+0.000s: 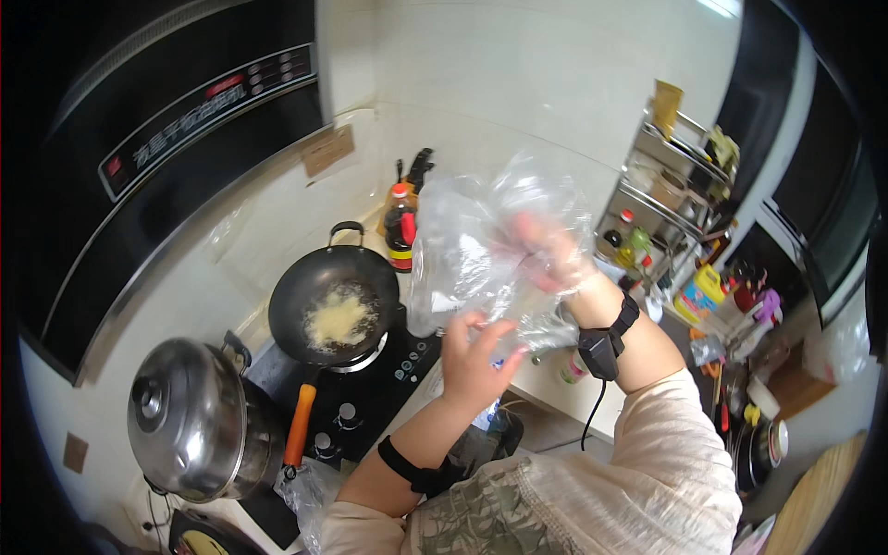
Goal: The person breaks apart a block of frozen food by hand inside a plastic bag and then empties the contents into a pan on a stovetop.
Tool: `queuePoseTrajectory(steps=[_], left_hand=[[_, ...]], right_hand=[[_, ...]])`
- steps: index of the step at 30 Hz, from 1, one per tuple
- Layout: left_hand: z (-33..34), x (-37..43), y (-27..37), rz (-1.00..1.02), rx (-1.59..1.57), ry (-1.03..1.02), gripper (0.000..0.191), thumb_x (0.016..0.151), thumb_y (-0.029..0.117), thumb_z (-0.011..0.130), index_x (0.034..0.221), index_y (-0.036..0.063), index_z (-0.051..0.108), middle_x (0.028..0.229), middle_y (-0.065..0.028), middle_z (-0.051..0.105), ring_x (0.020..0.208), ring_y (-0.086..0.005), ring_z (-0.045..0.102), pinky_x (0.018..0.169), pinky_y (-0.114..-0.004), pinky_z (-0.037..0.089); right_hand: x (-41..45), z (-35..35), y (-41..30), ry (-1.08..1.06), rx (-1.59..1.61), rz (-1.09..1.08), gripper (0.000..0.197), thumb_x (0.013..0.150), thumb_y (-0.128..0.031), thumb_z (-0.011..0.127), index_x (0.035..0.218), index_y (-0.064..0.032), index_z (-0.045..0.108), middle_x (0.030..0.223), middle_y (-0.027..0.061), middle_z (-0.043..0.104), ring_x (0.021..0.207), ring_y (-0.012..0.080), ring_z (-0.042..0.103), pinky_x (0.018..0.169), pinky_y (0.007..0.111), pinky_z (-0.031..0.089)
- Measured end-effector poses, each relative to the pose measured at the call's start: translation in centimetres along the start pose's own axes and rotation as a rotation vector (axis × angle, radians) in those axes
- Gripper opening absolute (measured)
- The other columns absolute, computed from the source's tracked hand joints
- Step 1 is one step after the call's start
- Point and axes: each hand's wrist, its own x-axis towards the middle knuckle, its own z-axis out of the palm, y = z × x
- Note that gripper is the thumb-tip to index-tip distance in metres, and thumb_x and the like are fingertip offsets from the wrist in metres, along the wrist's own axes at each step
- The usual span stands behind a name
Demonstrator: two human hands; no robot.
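Observation:
A crumpled clear plastic bag [458, 257] is in front of me, above the counter. My right hand [548, 253] is blurred and seen through its film; whether its fingers grip the bag or something in it, I cannot tell. Beneath the bag's lower edge, my left hand [479, 364] has its fingers spread, with nothing visibly held. Left of the bag, a black wok [288, 298] sits on the gas hob [368, 409]. Pale yellow, finely chopped food [340, 320] foams at its bottom. The wok's orange handle [300, 423] points towards me.
A lidded steel steamer pot [187, 423] stands left of the wok. Behind it hangs a black range hood [208, 139]. Beside the wok is a red-capped sauce bottle [399, 229]. A metal rack [666, 187] with bottles and a yellow jug [701, 293] occupy the right.

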Motion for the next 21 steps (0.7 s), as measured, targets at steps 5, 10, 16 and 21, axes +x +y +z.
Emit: queuePoseTrajectory(steps=[5, 10, 16, 21], left_hand=[[1.7, 1.8, 0.9, -0.343, -0.525, 0.300, 0.012, 0.075, 0.010, 0.062, 0.075, 0.0029, 0.052, 0.069, -0.0033, 0.053, 0.062, -0.0118, 0.050, 0.057, -0.024, 0.040], [3.2, 3.1, 0.4, -0.727, -0.805, 0.328, 0.012, 0.082, 0.013, 0.056, 0.079, 0.0019, 0.053, 0.068, -0.0014, 0.055, 0.057, -0.0069, 0.048, 0.053, -0.020, 0.038], [5.0, 0.1, 2.6, -0.888, -0.650, 0.271, 0.021, 0.083, 0.023, 0.056, 0.073, 0.0048, 0.054, 0.057, 0.0019, 0.051, 0.048, -0.0062, 0.043, 0.047, -0.019, 0.034], [9.5, -7.1, 6.1, -1.114, -1.210, 0.129, 0.039, 0.084, 0.036, 0.048, 0.120, 0.0215, 0.040, 0.107, -0.0045, 0.048, 0.092, -0.0261, 0.050, 0.080, -0.047, 0.043]], right_hand=[[-6.4, -3.7, -1.1, -0.025, -1.236, 0.110, 0.030, 0.078, -0.022, 0.060, 0.103, -0.0063, 0.056, 0.091, 0.0103, 0.057, 0.088, 0.0204, 0.054, 0.078, 0.032, 0.043], [-15.3, -3.7, -4.1, -0.439, -1.429, 0.160, 0.020, 0.076, -0.019, 0.055, 0.089, -0.0037, 0.055, 0.090, 0.0140, 0.055, 0.081, 0.0307, 0.054, 0.072, 0.038, 0.044], [-24.3, -6.0, -5.4, -0.502, -1.248, -0.531, 0.014, 0.064, -0.010, 0.059, 0.072, -0.0051, 0.049, 0.082, 0.0118, 0.046, 0.075, 0.0310, 0.048, 0.062, 0.038, 0.040], [-30.1, -8.6, -5.5, -0.448, -0.525, -0.244, 0.013, 0.062, -0.006, 0.061, 0.071, -0.0062, 0.051, 0.070, 0.0056, 0.049, 0.069, 0.0245, 0.050, 0.060, 0.031, 0.040]])
